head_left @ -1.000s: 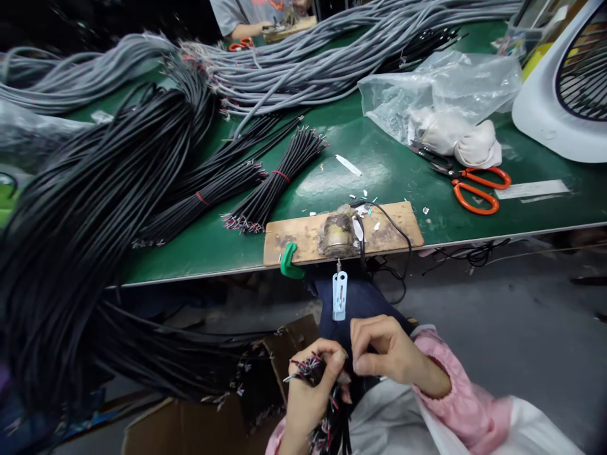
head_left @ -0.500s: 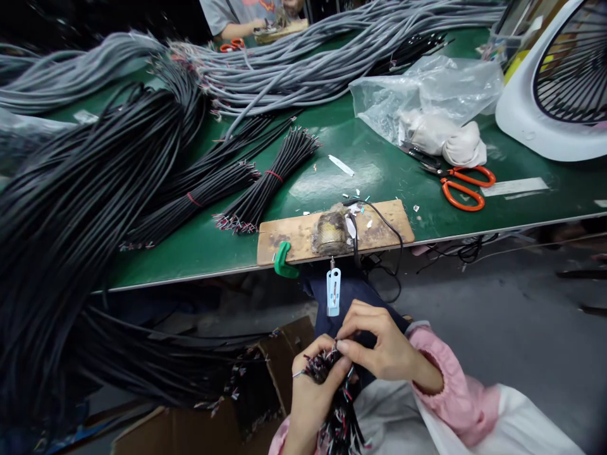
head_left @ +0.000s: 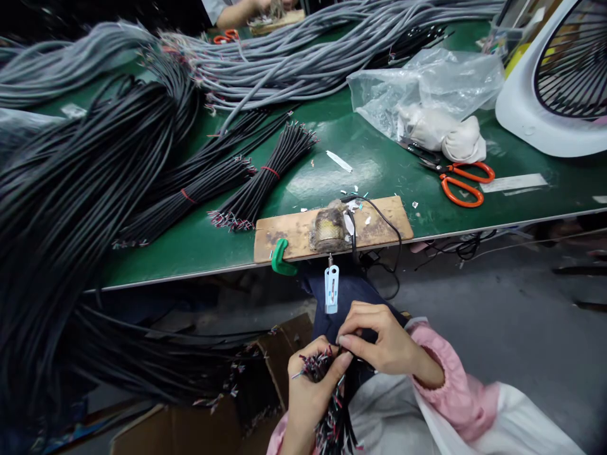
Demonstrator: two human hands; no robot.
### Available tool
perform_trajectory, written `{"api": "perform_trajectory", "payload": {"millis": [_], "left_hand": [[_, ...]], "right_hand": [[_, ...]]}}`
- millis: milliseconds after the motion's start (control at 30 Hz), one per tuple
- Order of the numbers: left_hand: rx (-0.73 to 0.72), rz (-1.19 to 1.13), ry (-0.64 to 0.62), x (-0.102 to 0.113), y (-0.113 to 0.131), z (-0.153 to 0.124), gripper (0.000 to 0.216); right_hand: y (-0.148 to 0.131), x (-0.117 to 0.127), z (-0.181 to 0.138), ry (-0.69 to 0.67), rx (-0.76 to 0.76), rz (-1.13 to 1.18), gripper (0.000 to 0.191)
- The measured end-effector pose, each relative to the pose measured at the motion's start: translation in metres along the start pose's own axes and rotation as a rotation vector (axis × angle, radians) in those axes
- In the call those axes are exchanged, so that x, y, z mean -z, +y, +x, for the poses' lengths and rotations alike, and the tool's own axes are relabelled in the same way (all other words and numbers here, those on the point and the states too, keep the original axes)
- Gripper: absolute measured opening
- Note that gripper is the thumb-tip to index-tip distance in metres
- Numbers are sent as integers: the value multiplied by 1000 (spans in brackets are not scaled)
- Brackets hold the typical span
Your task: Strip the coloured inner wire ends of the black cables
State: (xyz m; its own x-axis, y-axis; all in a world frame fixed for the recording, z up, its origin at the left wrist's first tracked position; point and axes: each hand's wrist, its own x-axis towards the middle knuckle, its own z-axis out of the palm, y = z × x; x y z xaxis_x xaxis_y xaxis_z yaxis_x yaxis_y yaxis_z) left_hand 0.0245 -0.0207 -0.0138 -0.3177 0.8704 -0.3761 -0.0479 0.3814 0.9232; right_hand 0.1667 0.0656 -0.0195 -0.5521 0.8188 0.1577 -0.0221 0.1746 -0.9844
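Observation:
My left hand (head_left: pixel 308 382) is closed around a bundle of black cables (head_left: pixel 336 420) over my lap, their stripped ends showing red, white and black wires. At the top of that bundle, the thumb and fingers of my right hand (head_left: pixel 379 338) pinch a cable end; the exact wire between the fingertips is too small to make out. Just beyond my hands, a light blue clip (head_left: pixel 332 291) hangs on a shaft from a grimy, tape-wrapped cylinder (head_left: pixel 331 229). That cylinder is fixed to a wooden board (head_left: pixel 384 221) at the table edge.
A green clamp (head_left: pixel 283 258) grips the board's left side. Tied black cable bundles (head_left: pixel 263 177) and long grey cables (head_left: pixel 294 69) cover the table's left and back. Orange-handled scissors (head_left: pixel 462 183), a plastic bag (head_left: pixel 427 82) and a white fan (head_left: pixel 526 114) are right. Across the table, a person's arm (head_left: pixel 237 12) shows.
My hands stay together on the cable bundle, with small finger movements at the wire ends. The whole view has shifted slightly, and the person opposite has moved their hands a little.

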Motion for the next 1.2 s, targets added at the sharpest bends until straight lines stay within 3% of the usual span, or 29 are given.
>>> {"api": "perform_trajectory", "payload": {"millis": [233,567,800,933,1067,1133,1200], "left_hand": [[88,-79,53,1,3,0,34],[62,-69,40,-1,8,-3,39],[24,-71,11,1,5,-1,35],[9,-94,33,-1,0,0,31],[-81,-102,115,-2,-4,-1,24],[-240,6,138,0,-3,0,18],[-419,125,86,3,0,1,8]], "right_hand": [[0,-6,-8,81,-21,-34,25],[5,-8,-13,178,8,6,23],[3,-8,-11,124,95,-33,20],[3,-12,-12,116,48,-32,21],[12,-18,-13,39,-173,285,32],[16,-22,-13,-62,-303,527,38],[19,-24,-12,-153,-388,710,43]]}}
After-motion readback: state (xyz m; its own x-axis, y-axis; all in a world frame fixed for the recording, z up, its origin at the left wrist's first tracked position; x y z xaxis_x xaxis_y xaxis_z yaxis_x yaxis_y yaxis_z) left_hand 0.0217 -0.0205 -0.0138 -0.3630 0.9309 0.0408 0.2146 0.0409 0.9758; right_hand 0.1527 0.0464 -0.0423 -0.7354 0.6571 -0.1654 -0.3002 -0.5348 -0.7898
